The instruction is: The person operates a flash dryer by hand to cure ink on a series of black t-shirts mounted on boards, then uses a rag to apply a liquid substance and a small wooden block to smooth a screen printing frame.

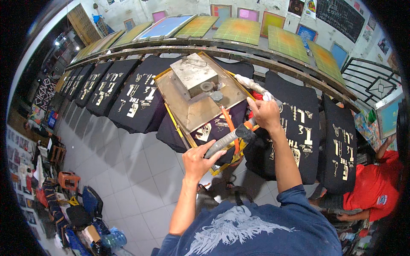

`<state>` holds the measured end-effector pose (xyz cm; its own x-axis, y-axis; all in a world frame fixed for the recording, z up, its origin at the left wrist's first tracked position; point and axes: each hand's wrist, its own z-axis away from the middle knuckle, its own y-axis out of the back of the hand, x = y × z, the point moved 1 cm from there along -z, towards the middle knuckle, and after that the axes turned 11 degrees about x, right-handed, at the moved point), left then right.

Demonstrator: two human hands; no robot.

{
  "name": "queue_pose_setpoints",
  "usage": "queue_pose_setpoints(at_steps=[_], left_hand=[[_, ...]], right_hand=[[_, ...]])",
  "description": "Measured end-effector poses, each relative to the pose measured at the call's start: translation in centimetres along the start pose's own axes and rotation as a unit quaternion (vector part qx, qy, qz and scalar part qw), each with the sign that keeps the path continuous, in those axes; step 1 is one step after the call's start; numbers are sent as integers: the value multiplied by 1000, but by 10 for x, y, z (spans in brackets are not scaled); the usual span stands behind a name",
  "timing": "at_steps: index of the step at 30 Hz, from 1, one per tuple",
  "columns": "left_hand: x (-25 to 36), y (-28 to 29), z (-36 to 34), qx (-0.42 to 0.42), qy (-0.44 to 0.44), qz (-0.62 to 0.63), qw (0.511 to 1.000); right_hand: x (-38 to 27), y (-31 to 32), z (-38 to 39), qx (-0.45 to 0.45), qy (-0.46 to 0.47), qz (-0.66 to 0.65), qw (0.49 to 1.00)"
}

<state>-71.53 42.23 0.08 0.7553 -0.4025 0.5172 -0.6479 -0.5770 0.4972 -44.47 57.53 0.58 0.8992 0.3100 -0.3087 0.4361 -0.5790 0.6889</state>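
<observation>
My left hand is wrapped round the grey, tape-wrapped handle at the near side of a yellow-framed metal rig. My right hand is closed at the handle's far right end, by an orange band, with its index finger near the frame's edge. The rig carries a flat metal plate, a boxy steel housing and an orange hose. Beneath it lies a dark shirt with a pale print, partly hidden by the rig.
Printed black shirts on sloped boards run left and right. Behind them a rail holds screens. A co-worker in red is at the right. An orange stool and assorted clutter stand on the tiled floor at lower left.
</observation>
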Motion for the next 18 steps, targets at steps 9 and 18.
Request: queue_pose_setpoints(at_steps=[9, 18], left_hand=[[-16, 73, 36, -31, -35, 62, 997], [-91, 153, 34, -129, -136, 197, 962]], right_hand=[[-87, 78, 72, -41, -156, 52, 985], [-189, 93, 157, 74, -249, 75, 963]])
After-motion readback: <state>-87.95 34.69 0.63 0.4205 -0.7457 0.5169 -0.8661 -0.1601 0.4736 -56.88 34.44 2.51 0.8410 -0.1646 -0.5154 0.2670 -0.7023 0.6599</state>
